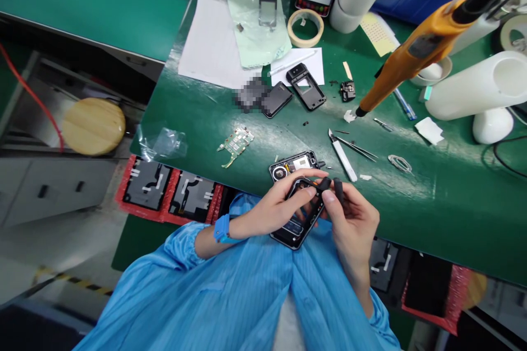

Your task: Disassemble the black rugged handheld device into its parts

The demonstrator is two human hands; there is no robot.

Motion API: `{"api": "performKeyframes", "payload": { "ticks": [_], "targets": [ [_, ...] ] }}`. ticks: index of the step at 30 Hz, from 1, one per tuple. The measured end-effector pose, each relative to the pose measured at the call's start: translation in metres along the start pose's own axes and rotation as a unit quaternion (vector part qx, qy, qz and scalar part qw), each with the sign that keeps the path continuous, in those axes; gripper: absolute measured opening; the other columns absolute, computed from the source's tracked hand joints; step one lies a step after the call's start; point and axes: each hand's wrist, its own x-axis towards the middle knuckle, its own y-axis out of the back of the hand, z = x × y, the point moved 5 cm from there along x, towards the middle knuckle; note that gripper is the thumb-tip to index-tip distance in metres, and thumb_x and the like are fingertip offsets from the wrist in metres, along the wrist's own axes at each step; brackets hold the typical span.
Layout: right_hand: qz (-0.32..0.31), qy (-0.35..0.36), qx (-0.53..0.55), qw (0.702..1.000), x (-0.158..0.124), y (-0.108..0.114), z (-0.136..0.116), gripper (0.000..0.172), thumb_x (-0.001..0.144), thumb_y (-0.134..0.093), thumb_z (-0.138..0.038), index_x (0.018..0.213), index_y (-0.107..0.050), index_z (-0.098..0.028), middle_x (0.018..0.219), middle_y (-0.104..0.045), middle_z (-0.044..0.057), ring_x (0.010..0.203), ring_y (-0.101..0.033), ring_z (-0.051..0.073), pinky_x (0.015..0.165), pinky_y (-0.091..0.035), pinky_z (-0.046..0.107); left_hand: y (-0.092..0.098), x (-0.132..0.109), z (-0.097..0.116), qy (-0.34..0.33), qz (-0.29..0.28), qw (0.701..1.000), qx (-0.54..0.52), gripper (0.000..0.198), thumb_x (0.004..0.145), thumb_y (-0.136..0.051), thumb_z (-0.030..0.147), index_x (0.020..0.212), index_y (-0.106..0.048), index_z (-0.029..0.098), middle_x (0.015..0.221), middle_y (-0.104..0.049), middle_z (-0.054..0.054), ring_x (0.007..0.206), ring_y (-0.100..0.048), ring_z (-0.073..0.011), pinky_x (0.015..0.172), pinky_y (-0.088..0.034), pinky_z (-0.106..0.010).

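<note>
My left hand (280,205) is closed round a black handheld device (302,227) with a glossy front, held tilted at the table's edge. Its thumb lies across the front near the top. At the device's upper right corner, my right hand (349,211) pinches a small black rubber-like piece (338,190). A black stub (324,183) sits beside it; whether the two are joined I cannot tell. Just behind my hands lies an opened device housing (302,162) with a round part showing. To its left rests a bare circuit board (237,145).
A white-handled knife (343,159) and tweezers (358,149) lie right of my hands. Overhead hangs an orange electric screwdriver (411,51). Farther back are a black back cover (315,95), a dark battery-like block (276,100) and a tape roll (293,31). Red-wrapped trays (175,175) sit below the edge.
</note>
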Motion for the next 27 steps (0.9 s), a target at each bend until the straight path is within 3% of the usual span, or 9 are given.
{"api": "performKeyframes", "payload": {
  "ticks": [9, 20, 27],
  "targets": [
    [0.003, 0.003, -0.001, 1.0, 0.003, -0.001, 0.005, 0.017, 0.092, -0.089, -0.038, 0.092, -0.085, -0.022, 0.066, -0.073, -0.005, 0.045, -0.061, 0.01, 0.042, -0.051, 0.019, 0.001, 0.003, -0.004, 0.008, 0.003, 1.0, -0.002, 0.048, 0.105, -0.069, 0.042, 0.144, -0.071, 0.013, 0.075, -0.069, 0.001, 0.065, -0.072, -0.015, 0.059, -0.055, -0.021],
    [0.002, -0.01, 0.013, 1.0, 0.002, -0.002, 0.01, 0.016, 0.093, -0.088, -0.038, 0.092, -0.084, -0.022, 0.063, -0.069, -0.006, 0.043, -0.059, 0.01, 0.041, -0.047, 0.019, 0.002, -0.001, -0.007, 0.04, -0.012, 0.998, -0.041, 0.061, 0.105, -0.069, 0.044, 0.159, -0.064, 0.016, 0.075, -0.074, 0.0, 0.069, -0.076, -0.0161, 0.064, -0.057, -0.022],
    [0.003, -0.011, 0.01, 1.0, 0.001, -0.001, 0.011, 0.016, 0.094, -0.088, -0.037, 0.093, -0.084, -0.022, 0.062, -0.068, -0.006, 0.043, -0.059, 0.01, 0.041, -0.048, 0.019, 0.003, 0.0, -0.007, 0.043, -0.005, 0.998, -0.035, 0.058, 0.105, -0.071, 0.045, 0.154, -0.068, 0.016, 0.078, -0.075, -0.002, 0.069, -0.076, -0.0166, 0.063, -0.056, -0.022]
  ]
}}
